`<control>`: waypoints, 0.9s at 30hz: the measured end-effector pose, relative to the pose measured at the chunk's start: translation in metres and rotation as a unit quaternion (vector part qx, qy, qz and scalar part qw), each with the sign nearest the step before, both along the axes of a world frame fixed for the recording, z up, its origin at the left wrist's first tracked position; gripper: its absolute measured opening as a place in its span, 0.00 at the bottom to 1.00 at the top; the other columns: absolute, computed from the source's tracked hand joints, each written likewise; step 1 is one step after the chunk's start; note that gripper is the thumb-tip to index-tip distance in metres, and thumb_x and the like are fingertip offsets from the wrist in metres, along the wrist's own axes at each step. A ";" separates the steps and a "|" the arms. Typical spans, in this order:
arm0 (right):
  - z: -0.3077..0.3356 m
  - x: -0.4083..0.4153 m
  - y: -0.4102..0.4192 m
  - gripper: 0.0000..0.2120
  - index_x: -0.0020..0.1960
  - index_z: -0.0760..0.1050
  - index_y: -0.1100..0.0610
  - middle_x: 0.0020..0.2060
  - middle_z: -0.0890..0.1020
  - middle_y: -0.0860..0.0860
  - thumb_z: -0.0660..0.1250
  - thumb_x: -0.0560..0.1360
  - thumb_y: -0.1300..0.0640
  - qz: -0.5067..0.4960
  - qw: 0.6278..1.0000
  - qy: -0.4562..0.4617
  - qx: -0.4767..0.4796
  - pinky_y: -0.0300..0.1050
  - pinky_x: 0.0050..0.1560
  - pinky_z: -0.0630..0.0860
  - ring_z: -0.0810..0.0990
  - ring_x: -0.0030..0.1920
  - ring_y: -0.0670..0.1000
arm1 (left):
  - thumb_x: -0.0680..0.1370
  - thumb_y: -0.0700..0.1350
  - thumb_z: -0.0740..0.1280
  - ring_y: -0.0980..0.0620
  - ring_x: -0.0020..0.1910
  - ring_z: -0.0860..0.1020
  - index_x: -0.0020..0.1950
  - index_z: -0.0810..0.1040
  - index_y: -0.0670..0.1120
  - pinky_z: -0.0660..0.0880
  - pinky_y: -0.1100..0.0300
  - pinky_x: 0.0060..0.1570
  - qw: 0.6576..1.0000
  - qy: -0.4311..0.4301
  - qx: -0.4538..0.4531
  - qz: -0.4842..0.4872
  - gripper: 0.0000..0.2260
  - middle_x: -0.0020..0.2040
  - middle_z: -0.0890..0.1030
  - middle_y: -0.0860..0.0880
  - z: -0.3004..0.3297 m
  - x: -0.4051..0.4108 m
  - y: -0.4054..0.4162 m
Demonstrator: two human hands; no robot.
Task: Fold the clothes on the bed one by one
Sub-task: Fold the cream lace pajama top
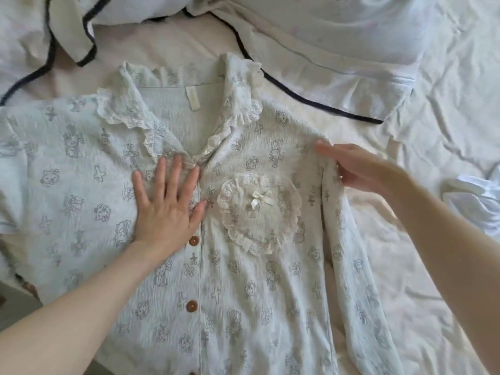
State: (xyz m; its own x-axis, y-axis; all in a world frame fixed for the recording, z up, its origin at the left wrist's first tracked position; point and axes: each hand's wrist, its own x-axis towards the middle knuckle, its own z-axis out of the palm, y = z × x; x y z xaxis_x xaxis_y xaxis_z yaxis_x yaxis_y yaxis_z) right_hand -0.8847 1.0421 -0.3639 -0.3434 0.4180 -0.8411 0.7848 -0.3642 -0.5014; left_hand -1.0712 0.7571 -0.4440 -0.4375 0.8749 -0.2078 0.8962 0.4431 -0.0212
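- Lying front-up on the wrinkled white bed: a crinkled pale-blue pyjama shirt, lace-trimmed, with round brown buttons.
- Left hand presses its chest, fingers straight and spread.
- Right hand pinches the shoulder seam.

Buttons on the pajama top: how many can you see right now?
3. One button sits beside the left hand, one lies lower on the placket, one is cut off at the bottom edge. The hand may hide another.

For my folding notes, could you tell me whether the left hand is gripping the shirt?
No, the left hand lies flat with straight, spread fingers on the shirt.
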 end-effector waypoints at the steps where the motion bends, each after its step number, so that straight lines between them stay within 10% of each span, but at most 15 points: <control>1: -0.001 0.001 0.003 0.35 0.60 0.76 0.60 0.58 0.79 0.63 0.66 0.67 0.33 0.002 0.999 0.012 -0.035 0.60 0.61 0.74 0.79 0.58 0.63 | 0.80 0.61 0.39 0.40 0.77 0.45 0.77 0.36 0.49 0.42 0.32 0.69 1.000 0.002 0.002 -0.003 0.29 0.78 0.45 0.42 -0.002 0.000 0.000; 5: -0.006 0.003 0.011 0.28 0.53 0.74 0.58 0.50 0.83 0.57 0.55 0.74 0.34 -0.037 0.995 0.054 -0.074 0.51 0.58 0.75 0.82 0.52 0.56 | 0.80 0.62 0.38 0.40 0.76 0.44 0.77 0.36 0.49 0.41 0.32 0.69 1.000 0.009 0.002 -0.007 0.30 0.78 0.44 0.42 -0.004 -0.001 0.000; 13: -0.004 0.001 0.021 0.08 0.40 0.76 0.59 0.35 0.79 0.52 0.69 0.75 0.57 -0.027 0.994 0.082 0.070 0.45 0.46 0.74 0.77 0.36 0.49 | 0.80 0.61 0.41 0.39 0.76 0.46 0.77 0.45 0.48 0.37 0.34 0.69 1.000 0.007 0.018 -0.017 0.29 0.78 0.47 0.41 -0.001 0.000 0.003; 18: -0.007 -0.016 0.044 0.06 0.45 0.75 0.56 0.31 0.75 0.47 0.65 0.78 0.54 0.058 0.920 0.024 0.386 0.34 0.24 0.67 0.71 0.26 0.45 | 0.80 0.61 0.41 0.39 0.76 0.48 0.77 0.46 0.48 0.37 0.35 0.69 1.000 0.014 0.020 -0.013 0.29 0.77 0.48 0.40 -0.001 0.000 0.003; 20: -0.007 -0.022 0.049 0.10 0.47 0.77 0.56 0.32 0.76 0.48 0.63 0.78 0.50 0.131 0.872 -0.006 0.471 0.38 0.30 0.67 0.73 0.30 0.49 | 0.80 0.61 0.40 0.39 0.76 0.48 0.77 0.46 0.47 0.38 0.34 0.69 1.000 0.011 0.017 -0.014 0.29 0.77 0.48 0.40 0.000 0.000 0.004; 27: -0.029 0.010 0.043 0.26 0.32 0.70 0.62 0.28 0.70 0.53 0.61 0.78 0.43 0.068 0.937 -0.055 0.340 0.44 0.36 0.64 0.69 0.30 0.52 | 0.80 0.60 0.40 0.38 0.76 0.49 0.77 0.47 0.47 0.39 0.34 0.69 1.000 0.004 0.011 -0.009 0.28 0.77 0.50 0.40 -0.001 0.001 0.005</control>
